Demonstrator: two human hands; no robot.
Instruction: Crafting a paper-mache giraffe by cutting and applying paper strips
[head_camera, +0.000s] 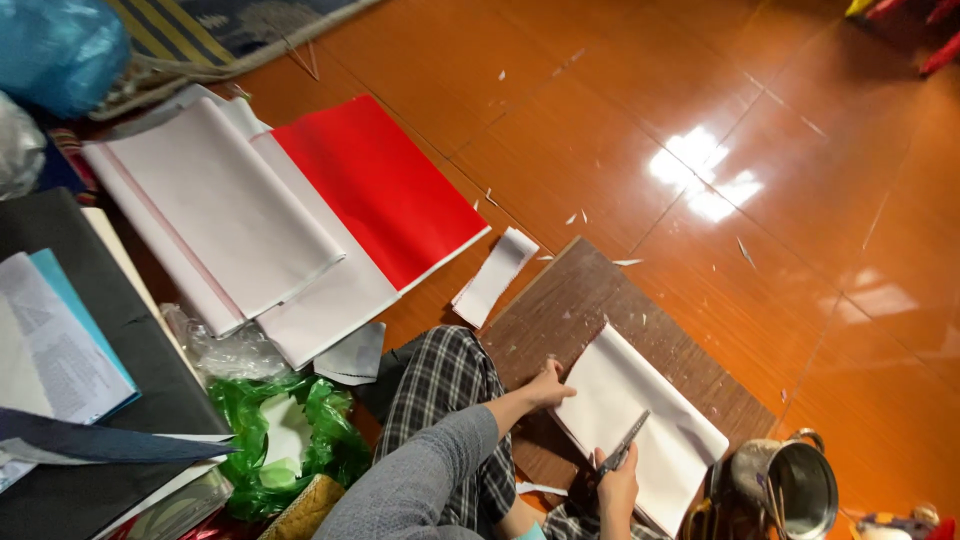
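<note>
Lots of open orange floor (640, 130) past the far edge of the brown board (570, 300), just a few paper scraps out there. White sheet stack (640, 425) lies on the board, its near-left edge right under the left hand (548, 388), fingers spread flat on it. Right hand (617, 487) has its fingers curled shut around grey scissors (628, 440), blades over the sheet. A steel pot (795, 480) crowds the right corner.

Floor (620, 110): glossy orange-brown, smooth, reflecting light. Board (560, 310): matt dark wood-grain. White sheet (640, 420): matt paper. Red sheet (380, 185): smooth paper, showing a slight sheen. Pot (795, 485): shiny metal. Green bag (330, 430): crinkled glossy plastic. Scissors (625, 440): dull metal blades.
</note>
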